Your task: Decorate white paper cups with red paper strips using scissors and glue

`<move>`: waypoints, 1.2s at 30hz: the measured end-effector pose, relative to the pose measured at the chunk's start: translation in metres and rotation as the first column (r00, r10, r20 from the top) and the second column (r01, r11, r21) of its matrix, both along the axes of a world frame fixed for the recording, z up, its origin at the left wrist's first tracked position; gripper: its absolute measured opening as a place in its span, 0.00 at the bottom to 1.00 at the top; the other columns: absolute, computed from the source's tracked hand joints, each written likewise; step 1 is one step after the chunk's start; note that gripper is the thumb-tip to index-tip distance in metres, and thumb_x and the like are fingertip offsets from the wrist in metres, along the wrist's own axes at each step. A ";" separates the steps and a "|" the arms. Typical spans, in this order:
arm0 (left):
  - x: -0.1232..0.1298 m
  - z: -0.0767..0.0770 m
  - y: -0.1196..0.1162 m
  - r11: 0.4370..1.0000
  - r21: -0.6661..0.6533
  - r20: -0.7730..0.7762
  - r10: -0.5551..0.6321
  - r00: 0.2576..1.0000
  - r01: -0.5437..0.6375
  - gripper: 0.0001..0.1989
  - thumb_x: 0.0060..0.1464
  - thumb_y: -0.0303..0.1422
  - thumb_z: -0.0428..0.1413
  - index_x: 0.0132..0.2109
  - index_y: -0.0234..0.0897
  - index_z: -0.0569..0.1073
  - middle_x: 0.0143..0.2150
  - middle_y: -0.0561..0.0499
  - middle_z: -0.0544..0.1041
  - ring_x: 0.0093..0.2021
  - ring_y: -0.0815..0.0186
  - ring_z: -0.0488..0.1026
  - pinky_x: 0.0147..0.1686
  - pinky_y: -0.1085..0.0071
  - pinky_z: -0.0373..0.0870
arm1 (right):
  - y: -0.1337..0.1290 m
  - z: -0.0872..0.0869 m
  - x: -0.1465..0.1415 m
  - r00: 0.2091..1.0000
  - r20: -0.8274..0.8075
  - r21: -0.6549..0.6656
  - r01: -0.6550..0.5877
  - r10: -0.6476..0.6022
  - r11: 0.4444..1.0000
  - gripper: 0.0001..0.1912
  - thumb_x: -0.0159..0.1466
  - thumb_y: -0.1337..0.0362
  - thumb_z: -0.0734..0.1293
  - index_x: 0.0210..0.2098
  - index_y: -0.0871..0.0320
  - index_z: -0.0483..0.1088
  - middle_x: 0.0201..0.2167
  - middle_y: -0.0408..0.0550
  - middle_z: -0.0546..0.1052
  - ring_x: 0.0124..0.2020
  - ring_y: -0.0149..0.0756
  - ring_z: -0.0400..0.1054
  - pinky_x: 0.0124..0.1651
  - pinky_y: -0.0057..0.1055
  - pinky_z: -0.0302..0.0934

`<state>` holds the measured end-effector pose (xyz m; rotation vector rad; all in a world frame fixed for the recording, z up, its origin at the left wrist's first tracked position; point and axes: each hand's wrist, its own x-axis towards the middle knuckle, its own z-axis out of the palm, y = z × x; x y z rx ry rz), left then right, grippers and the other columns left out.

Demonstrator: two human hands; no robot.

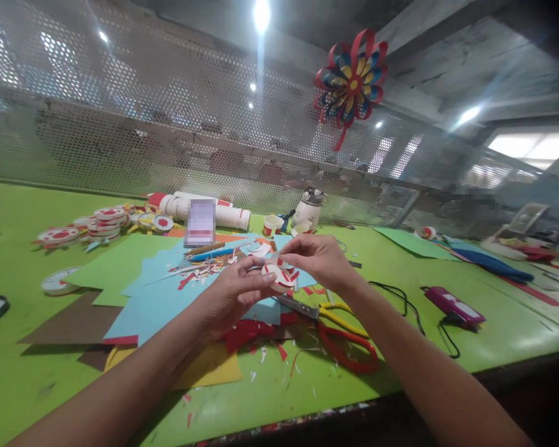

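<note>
Disc, red-and-white paper, is above the table, clamped between thumb and fingers of the left hand; right hand fingertips close together at its upper edge, exact hold unclear. Step in hand appears to be edge work, scissors lying below; next move likely calls for steady left support and light right fingertips.

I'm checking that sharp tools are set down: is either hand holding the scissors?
No, the scissors lie on the green table, while the left hand and right hand are on the red-and-white paper piece.
</note>
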<state>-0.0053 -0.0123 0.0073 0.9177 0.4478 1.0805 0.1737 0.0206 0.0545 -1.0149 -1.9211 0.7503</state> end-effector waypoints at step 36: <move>0.002 -0.001 0.001 0.997 0.054 -0.017 0.047 0.999 -0.046 0.15 0.45 0.26 0.64 0.39 0.33 0.69 0.33 0.50 0.77 0.34 0.66 0.76 0.43 0.66 0.70 | -0.003 0.001 -0.005 0.998 -0.028 -0.017 0.059 -0.060 0.998 0.02 0.49 0.68 0.70 0.23 0.61 0.72 0.21 0.45 0.75 0.22 0.29 0.66 0.27 0.28 0.61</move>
